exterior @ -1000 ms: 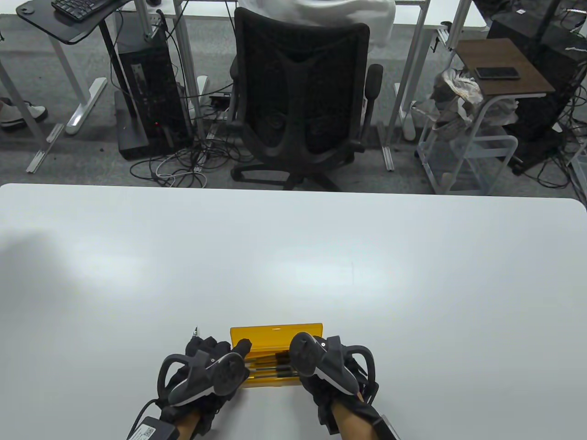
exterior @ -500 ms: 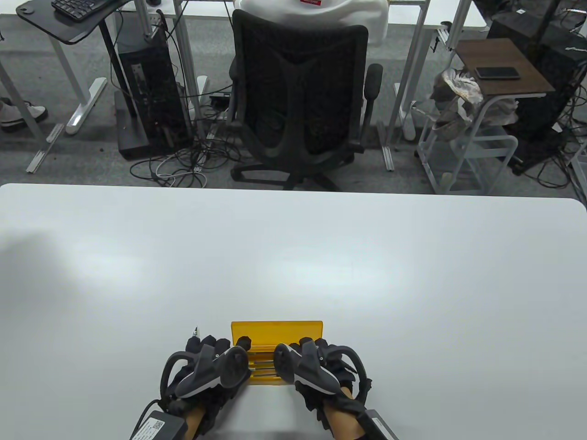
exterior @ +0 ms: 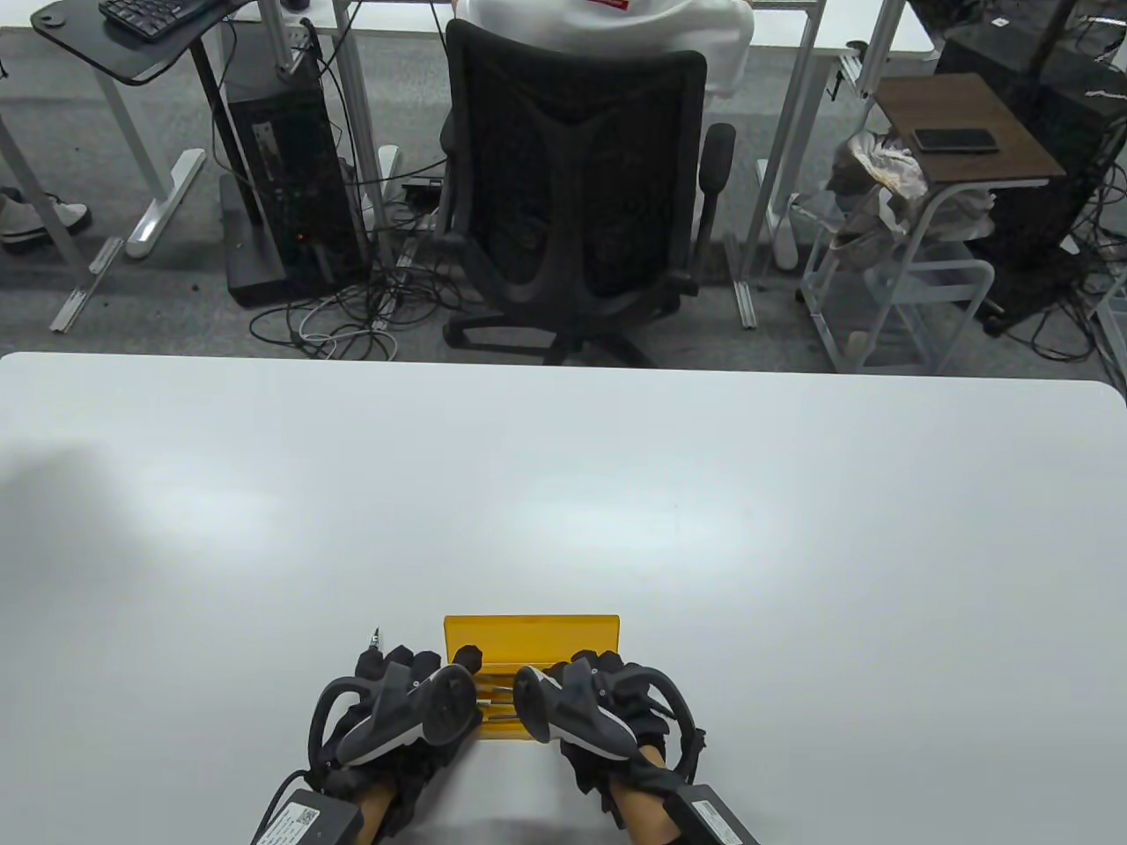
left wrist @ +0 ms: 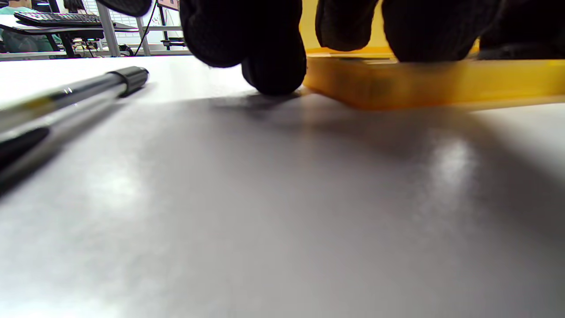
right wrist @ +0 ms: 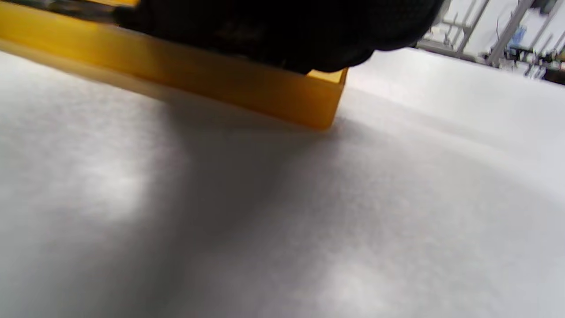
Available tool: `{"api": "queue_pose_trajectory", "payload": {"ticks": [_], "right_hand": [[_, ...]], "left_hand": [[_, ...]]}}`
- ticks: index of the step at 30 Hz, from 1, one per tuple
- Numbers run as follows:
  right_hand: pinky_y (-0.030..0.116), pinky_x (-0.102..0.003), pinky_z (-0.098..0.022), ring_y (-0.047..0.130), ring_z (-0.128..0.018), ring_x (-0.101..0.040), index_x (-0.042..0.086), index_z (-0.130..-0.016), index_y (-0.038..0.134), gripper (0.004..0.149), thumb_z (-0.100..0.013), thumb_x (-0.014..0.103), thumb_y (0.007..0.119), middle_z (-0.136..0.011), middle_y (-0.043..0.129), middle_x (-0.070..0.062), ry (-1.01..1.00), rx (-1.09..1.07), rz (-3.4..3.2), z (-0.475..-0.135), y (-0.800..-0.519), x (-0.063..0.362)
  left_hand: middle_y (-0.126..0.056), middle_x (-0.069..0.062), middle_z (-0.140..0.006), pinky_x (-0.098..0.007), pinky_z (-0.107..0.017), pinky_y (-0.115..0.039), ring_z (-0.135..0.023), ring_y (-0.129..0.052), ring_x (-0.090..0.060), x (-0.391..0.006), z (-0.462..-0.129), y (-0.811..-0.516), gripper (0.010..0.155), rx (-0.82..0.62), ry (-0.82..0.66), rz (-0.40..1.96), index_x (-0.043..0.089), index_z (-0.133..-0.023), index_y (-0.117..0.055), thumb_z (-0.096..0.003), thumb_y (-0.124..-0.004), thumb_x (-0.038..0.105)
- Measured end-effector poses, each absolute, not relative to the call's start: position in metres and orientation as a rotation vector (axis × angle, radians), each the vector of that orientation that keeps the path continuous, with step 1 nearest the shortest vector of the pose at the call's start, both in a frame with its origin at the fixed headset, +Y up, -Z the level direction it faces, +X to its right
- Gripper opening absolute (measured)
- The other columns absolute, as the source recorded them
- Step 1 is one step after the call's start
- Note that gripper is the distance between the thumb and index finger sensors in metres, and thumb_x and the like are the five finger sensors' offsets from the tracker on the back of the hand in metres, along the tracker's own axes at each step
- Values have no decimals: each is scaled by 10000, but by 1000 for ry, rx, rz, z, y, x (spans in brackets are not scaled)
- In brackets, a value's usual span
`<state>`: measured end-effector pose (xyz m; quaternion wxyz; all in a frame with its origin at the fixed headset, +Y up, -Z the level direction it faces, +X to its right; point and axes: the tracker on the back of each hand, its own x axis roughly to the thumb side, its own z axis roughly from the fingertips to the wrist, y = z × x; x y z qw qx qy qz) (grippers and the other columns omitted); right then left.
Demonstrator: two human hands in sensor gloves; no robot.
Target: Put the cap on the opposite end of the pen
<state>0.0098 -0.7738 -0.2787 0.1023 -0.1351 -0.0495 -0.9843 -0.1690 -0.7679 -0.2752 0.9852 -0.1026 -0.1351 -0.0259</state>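
A yellow pen box (exterior: 528, 635) lies open near the table's front edge, its lid standing up at the back. Dark pens (exterior: 498, 704) lie inside it between my hands. My left hand (exterior: 431, 662) rests at the box's left end. In the left wrist view one fingertip (left wrist: 273, 75) touches the table beside the box (left wrist: 397, 81) and the others hang over its rim. My right hand (exterior: 588, 662) reaches over the box's right part; what its fingers touch is hidden. A loose silver pen (left wrist: 79, 90) with a black end lies on the table left of my left hand.
The white table (exterior: 563, 493) stretches away beyond the box. The loose pen's tip (exterior: 377, 635) pokes out just behind my left hand. A black office chair (exterior: 572, 176) and a brown side table (exterior: 968, 132) stand on the floor beyond the far edge.
My right hand has slid left over the box, toward my left hand, covering more of the pens. My left hand and the box have stayed in place.
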Motion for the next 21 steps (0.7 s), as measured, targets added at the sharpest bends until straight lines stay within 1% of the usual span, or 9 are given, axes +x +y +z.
{"api": "queue_pose_trajectory", "payload": {"ticks": [2,6,9,11,12,14,16,18,21], "right_hand": [[755,-481,-569,870,-693,-266,281,-870,765,457,-424,323,678,-865,828,-98,-80,-405,-2876,-278,-774,9],[763,-469,-549,874,-692,-255,297,-861,797,457,-417,335,697,-867,846,-63,-97,-356,-2966,-280,-772,15],[775,-449,-524,879,-704,-254,294,-859,807,459,-417,334,691,-866,854,-45,19,-342,-2962,-278,-753,23],[778,-452,-516,877,-720,-264,290,-858,813,459,-417,330,692,-868,859,-47,-7,-314,-2948,-276,-743,27],[776,-452,-518,872,-735,-268,288,-860,812,459,-419,330,690,-872,856,-46,-21,-300,-2944,-275,-738,31],[782,-448,-510,877,-737,-270,287,-858,817,460,-418,332,689,-868,864,-46,39,-273,-2990,-272,-729,39],[786,-442,-508,881,-739,-272,280,-861,815,462,-420,331,686,-870,866,-50,60,-247,-3070,-269,-720,47],[808,-427,-476,911,-720,-283,255,-856,828,463,-419,319,690,-865,886,-75,138,-227,-3200,-269,-712,54],[835,-400,-428,948,-672,-272,240,-851,830,464,-418,320,683,-838,913,-91,195,-317,-3347,-265,-703,57]], "left_hand": [[-748,-179,-1004,-750,-709,-398,-847,-688,-379,-169,-275,-768,695,-204,-272,-54,289,-1114,-508,-508,-745,533],[-749,-180,-1003,-749,-710,-397,-845,-688,-380,-170,-275,-769,694,-203,-269,-48,295,-1113,-508,-508,-746,536],[-773,-177,-977,-739,-709,-412,-825,-707,-374,-168,-274,-766,689,-158,-280,-78,289,-1110,-536,-507,-759,537],[-809,-156,-943,-724,-712,-438,-801,-739,-355,-168,-272,-762,683,-115,-293,-72,287,-1101,-583,-499,-781,540],[-823,-151,-929,-720,-711,-445,-791,-749,-350,-169,-271,-758,663,-103,-293,-42,287,-1090,-607,-500,-780,536],[-841,-146,-913,-711,-710,-457,-776,-765,-346,-173,-269,-748,650,-72,-294,53,277,-1084,-619,-504,-779,524],[-851,-147,-912,-703,-706,-471,-778,-776,-347,-177,-265,-737,662,-46,-314,133,238,-1087,-614,-507,-777,513],[-870,-137,-896,-702,-701,-483,-768,-794,-344,-183,-261,-725,646,1,-309,187,194,-1062,-671,-508,-779,509],[-892,-123,-872,-688,-689,-512,-747,-820,-331,-197,-257,-716,641,37,-243,434,152,-1041,-701,-512,-781,505]]}}
